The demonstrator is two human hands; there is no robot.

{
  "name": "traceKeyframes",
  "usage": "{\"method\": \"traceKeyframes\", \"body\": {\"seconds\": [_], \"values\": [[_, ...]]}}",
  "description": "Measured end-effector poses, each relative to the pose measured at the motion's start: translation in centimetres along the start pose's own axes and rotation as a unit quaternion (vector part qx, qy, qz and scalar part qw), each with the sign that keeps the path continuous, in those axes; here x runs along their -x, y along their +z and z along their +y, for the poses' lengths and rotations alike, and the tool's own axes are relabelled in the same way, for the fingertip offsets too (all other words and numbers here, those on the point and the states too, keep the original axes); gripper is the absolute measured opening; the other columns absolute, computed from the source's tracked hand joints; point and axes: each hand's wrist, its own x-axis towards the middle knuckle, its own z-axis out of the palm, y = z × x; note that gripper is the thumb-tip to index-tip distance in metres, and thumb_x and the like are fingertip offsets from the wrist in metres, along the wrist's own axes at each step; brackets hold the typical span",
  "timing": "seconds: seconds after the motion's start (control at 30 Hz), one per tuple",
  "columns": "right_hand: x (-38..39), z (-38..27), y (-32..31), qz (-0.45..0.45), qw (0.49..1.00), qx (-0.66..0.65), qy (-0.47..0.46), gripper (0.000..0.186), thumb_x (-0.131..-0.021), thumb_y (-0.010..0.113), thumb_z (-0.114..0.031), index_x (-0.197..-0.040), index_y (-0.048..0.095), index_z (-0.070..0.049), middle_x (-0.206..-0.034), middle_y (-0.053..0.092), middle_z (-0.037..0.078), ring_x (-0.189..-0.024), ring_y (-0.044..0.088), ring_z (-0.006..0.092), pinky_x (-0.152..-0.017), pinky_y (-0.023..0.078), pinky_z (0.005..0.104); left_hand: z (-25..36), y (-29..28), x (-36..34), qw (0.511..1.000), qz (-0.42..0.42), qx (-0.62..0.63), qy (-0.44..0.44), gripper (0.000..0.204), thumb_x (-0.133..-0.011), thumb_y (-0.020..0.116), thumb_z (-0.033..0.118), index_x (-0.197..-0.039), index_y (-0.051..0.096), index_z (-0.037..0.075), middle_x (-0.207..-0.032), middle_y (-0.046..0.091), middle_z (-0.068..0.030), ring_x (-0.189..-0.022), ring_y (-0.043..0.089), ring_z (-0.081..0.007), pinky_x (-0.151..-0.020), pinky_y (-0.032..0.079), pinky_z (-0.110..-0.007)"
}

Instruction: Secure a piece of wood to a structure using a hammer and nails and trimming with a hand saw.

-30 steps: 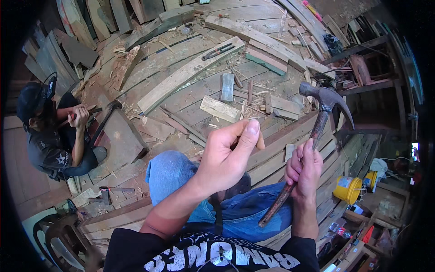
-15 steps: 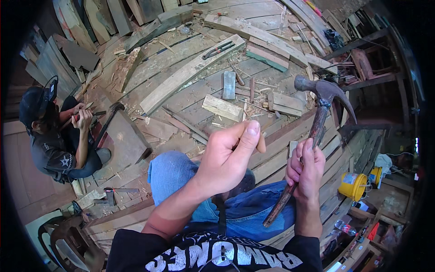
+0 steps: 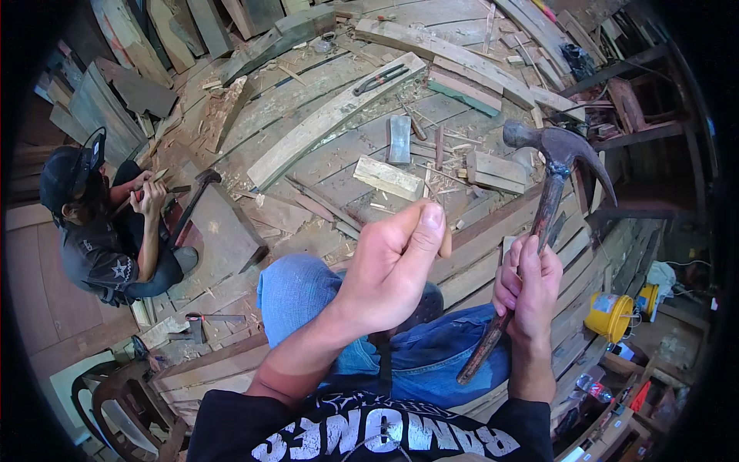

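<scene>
My right hand (image 3: pixel 526 289) grips the worn shaft of a claw hammer (image 3: pixel 560 158), held upright with its dark metal head raised on the right. Just left of it, my left hand (image 3: pixel 396 273) is closed, thumb pressed against the forefinger; whatever may be in the pinch is too small or hidden to make out. Both hands are over my blue jeans (image 3: pixel 296 296). Beyond them, a pale wood block (image 3: pixel 389 175) and a grey metal piece (image 3: pixel 399 138) lie among offcuts and shavings on the plank floor.
At left a crouching co-worker (image 3: pixel 104 239) grips a tool beside a large wood block (image 3: pixel 227 219). Long pliers (image 3: pixel 379 79) rest on a curved beam (image 3: pixel 308 142). Yellow buckets (image 3: pixel 608 316) stand at right near shelving. A dark chair (image 3: pixel 115 400) is at lower left; boards lean at upper left.
The view has shifted slightly, the scene sitting further right. The hammer's head has risen a little and moved right. My left hand stays closed in much the same pose.
</scene>
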Motion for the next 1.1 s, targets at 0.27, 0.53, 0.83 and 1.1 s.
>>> {"method": "traceKeyframes", "body": {"seconds": [0.27,0.53,0.83,1.1], "values": [[0.1,-0.1,0.0,-0.001,1.000,0.003,-0.005,0.028,-0.097,0.055,-0.025,-0.079,0.043,-0.008,-0.051,0.037,-0.003,-0.036,0.035,0.0050,-0.031,0.032,0.0215,-0.1,0.1,-0.2,0.995,-0.042,-0.040,0.076,0.042,-0.103,0.038,0.029,-0.072,0.051,0.004,-0.063,0.044,0.0026,-0.058,0.039,-0.0054,-0.054,0.032,-0.023],[0.0,-0.2,0.5,0.004,1.000,0.015,-0.016,0.026,-0.093,0.062,-0.025,-0.086,0.050,-0.003,-0.054,0.043,-0.002,-0.037,0.039,0.0053,-0.032,0.033,0.0211,-0.3,0.1,-0.1,0.991,-0.072,-0.035,0.112,0.035,-0.098,0.050,0.019,-0.068,0.049,0.001,-0.061,0.050,-0.0011,-0.056,0.043,-0.0072,-0.053,0.034,-0.024],[-0.1,0.0,0.2,-0.007,0.999,0.039,-0.007,0.031,-0.091,0.065,-0.029,-0.089,0.053,-0.002,-0.053,0.047,-0.002,-0.035,0.041,0.0051,-0.032,0.031,0.0204,-1.4,0.5,-0.4,0.986,-0.036,-0.041,0.156,0.028,-0.091,0.063,0.016,-0.068,0.056,0.001,-0.050,0.034,0.0021,-0.048,0.029,-0.0029,-0.042,0.023,-0.025],[0.0,-0.1,0.3,-0.011,0.999,0.028,-0.012,0.031,-0.092,0.064,-0.030,-0.087,0.053,-0.002,-0.052,0.047,-0.002,-0.036,0.041,0.0041,-0.033,0.030,0.0197,-0.9,0.4,-0.2,0.986,-0.048,-0.079,0.136,0.021,-0.087,0.066,0.010,-0.070,0.059,0.000,-0.055,0.046,0.0012,-0.050,0.039,-0.0035,-0.045,0.029,-0.023]]}}
